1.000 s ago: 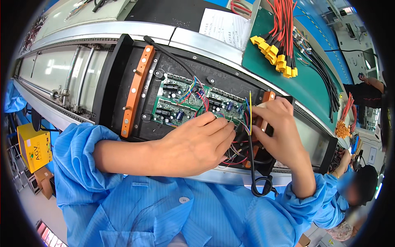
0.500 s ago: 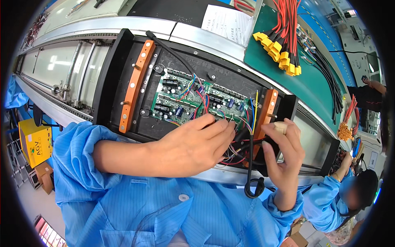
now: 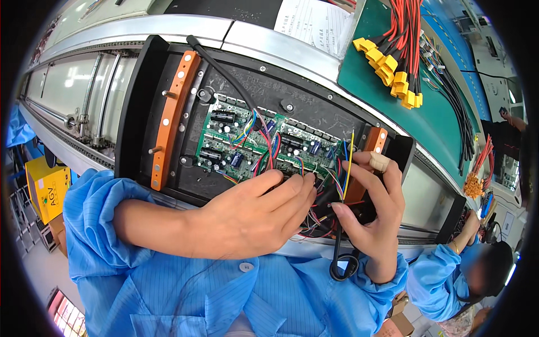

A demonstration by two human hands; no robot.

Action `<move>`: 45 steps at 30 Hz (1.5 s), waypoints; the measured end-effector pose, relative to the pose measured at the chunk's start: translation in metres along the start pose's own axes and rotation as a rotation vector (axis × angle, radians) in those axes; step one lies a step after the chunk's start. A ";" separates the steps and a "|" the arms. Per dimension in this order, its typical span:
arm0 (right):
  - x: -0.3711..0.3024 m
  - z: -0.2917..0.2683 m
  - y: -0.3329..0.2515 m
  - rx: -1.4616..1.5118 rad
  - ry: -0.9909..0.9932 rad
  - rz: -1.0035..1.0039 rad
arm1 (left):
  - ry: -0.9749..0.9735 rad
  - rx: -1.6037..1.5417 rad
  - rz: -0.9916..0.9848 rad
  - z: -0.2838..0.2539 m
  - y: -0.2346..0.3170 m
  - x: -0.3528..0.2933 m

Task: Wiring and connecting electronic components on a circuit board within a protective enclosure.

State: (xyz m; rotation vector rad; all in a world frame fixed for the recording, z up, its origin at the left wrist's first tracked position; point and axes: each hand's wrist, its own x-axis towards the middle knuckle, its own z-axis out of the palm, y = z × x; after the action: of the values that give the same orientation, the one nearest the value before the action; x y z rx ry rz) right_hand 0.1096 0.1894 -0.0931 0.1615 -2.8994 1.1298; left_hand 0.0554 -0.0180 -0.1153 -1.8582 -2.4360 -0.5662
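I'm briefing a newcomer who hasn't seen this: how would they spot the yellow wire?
Find the black tray holding green circuit boards. At the boards' right end, beside the right hand, is the yellow wire. It runs nearly straight, its tip reaching higher in the picture than the blue wire next to it.

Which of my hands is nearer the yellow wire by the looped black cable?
Right. Your right hand is close beside the yellow wire, mostly on its right. Your left hand is farther, to its left, by the lower edge of the circuit boards.
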 end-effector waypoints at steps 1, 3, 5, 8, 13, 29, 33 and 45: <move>0.000 0.001 0.001 0.040 -0.007 0.005 | 0.022 -0.015 0.001 0.001 0.001 0.001; 0.000 0.001 0.004 0.083 -0.015 0.013 | 0.041 -0.033 0.003 0.001 0.001 0.002; -0.001 0.002 0.008 0.061 -0.025 0.011 | -0.005 -0.026 -0.022 -0.004 0.002 0.002; -0.003 0.002 0.014 0.046 -0.029 0.014 | -0.059 -0.018 -0.040 -0.008 0.002 0.003; -0.002 -0.001 0.015 0.034 -0.017 -0.030 | -0.072 -0.016 -0.049 -0.011 0.004 0.009; -0.002 -0.004 0.012 0.029 0.017 -0.132 | 0.052 -0.208 -0.115 -0.027 -0.020 0.045; -0.004 -0.002 0.012 0.040 0.066 -0.121 | 0.184 0.022 0.071 -0.016 -0.031 0.065; -0.003 -0.006 0.013 0.059 0.094 -0.140 | -0.002 -0.114 0.086 -0.016 -0.035 0.057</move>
State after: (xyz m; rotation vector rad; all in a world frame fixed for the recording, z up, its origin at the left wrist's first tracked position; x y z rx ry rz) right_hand 0.1112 0.2034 -0.0972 0.2990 -2.7266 1.1666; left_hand 0.0026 0.0224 -0.0961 -1.9942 -2.3583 -0.7119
